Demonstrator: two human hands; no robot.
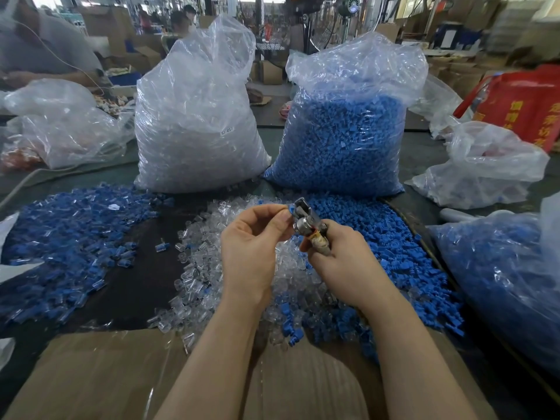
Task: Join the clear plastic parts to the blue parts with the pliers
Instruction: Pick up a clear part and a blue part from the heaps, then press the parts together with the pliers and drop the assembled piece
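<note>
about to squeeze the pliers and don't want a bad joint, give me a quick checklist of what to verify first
1. Pliers gripped: ok, the right hand is curled round the handles.
2. Part at the pliers' head: ok, the left hand pinches a blue part against it.
3. Clear part seated on the blue one: cannot tell, hidden by fingers and metal.
4. Left fingers out of the squeeze: cannot tell, they sit very close to the head.
5. Clear parts in reach: ok, loose pile below the hands.
6. Blue parts in reach: ok, loose pile to the right.
</note>
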